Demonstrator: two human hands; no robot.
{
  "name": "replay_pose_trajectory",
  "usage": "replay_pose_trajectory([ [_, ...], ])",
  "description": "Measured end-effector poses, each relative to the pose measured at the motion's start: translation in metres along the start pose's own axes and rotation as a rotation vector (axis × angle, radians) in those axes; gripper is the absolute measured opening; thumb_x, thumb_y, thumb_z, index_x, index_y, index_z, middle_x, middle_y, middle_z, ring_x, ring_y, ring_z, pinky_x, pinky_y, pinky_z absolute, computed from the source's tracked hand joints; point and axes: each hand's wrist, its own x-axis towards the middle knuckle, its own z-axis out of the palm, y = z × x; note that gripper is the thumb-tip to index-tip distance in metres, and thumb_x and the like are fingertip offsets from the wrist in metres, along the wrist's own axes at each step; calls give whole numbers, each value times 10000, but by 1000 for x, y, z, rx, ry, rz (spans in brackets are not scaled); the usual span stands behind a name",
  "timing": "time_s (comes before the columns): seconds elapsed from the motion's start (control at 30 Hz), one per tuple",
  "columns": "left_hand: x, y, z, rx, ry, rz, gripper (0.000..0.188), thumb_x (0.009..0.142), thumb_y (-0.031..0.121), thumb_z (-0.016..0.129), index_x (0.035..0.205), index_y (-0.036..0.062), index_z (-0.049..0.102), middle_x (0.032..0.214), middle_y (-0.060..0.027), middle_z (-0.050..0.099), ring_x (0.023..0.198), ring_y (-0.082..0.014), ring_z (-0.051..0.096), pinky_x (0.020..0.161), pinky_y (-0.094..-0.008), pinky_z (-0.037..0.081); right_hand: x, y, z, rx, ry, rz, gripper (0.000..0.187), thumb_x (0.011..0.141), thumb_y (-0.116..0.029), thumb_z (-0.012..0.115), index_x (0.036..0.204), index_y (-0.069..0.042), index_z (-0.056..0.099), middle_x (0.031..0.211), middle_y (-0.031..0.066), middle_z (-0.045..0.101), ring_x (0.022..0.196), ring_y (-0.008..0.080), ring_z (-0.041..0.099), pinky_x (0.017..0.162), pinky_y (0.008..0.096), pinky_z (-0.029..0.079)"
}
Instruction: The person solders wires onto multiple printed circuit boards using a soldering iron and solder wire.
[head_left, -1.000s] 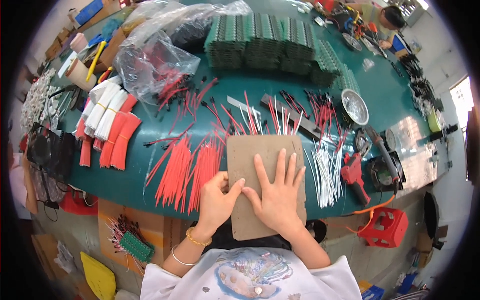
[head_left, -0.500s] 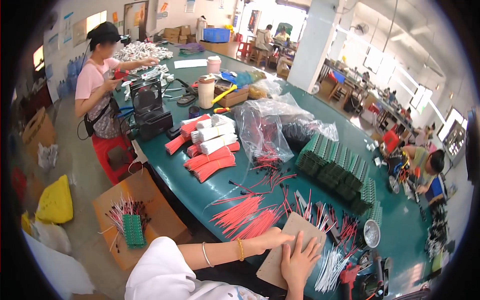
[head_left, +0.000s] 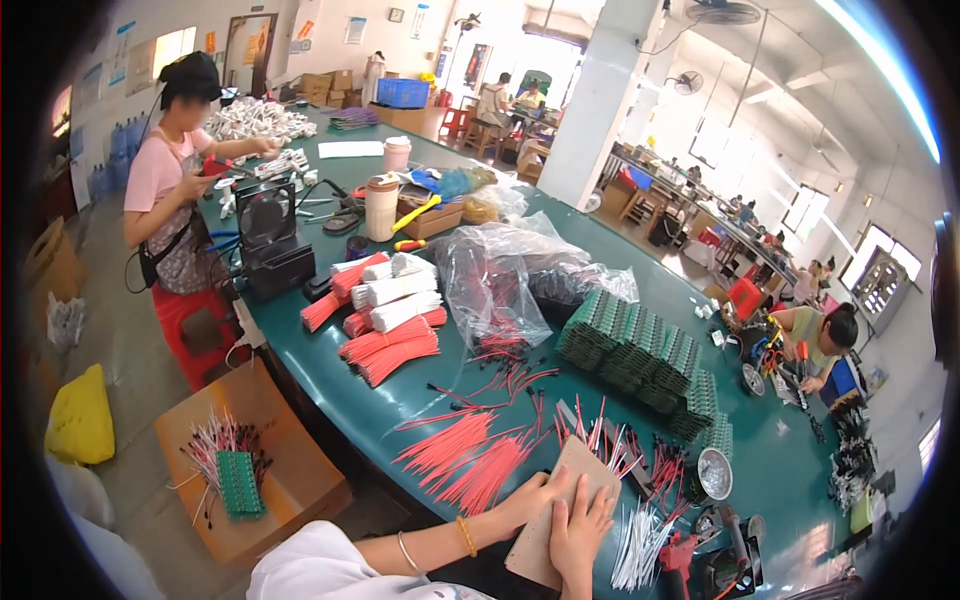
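A flat brown board (head_left: 536, 556) tilts at the near edge of the green table. My left hand (head_left: 527, 503) grips its left side, thumb on top and the other fingers mostly hidden. Flat on the board's face lies my right hand (head_left: 580, 528), fingers spread. Left of the board, red wires (head_left: 478, 468) are fanned out on the table. To its right are white wires (head_left: 637, 548) and a red-handled tool (head_left: 677, 556). Red and black wires (head_left: 668, 470) lie just beyond the board.
Stacked green circuit boards (head_left: 630, 350) stand farther back, beside clear plastic bags (head_left: 495, 275). Bundled red and white wires (head_left: 390, 330) lie left of these. A carton (head_left: 300, 470) at lower left bears a green board with wires. Co-workers sit at far left and right.
The whole view has shifted, so the table and its contents appear farther left. Both hands stay on the brown board, with little change in their hold.
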Motion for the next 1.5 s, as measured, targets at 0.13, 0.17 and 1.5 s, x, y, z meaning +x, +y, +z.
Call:
replay_pose_trajectory([
  [0.13,-14,2,8,-442,-149,-50,719,947,588,372,1425,54,313,1370,-133,442,1220,-239,484,974,-369,439,0,-3,-3,38,-27,-2,598,939,-400,444,1474,-184,287,1492,284,185,1382,485,137,1083,621,113],
  [0.17,-8,-4,5,-437,-149,-52,719,947,588,372,1425,54,313,1370,-133,442,1220,-239,484,974,-369,439,0,-3,-3,42,-25,1,598,939,-400,444,1474,-184,287,1492,284,185,1382,485,137,1083,621,113],
  [1.5,-25,59,46,1459,-339,832,818,782,367,708,1390,-14,316,1352,-325,367,1279,-474,349,1053,-513,294,-9,-10,3,2241,327,-354,764,933,-648,222,1422,-63,268,1391,113,401,1273,256,414,1059,405,346],
])
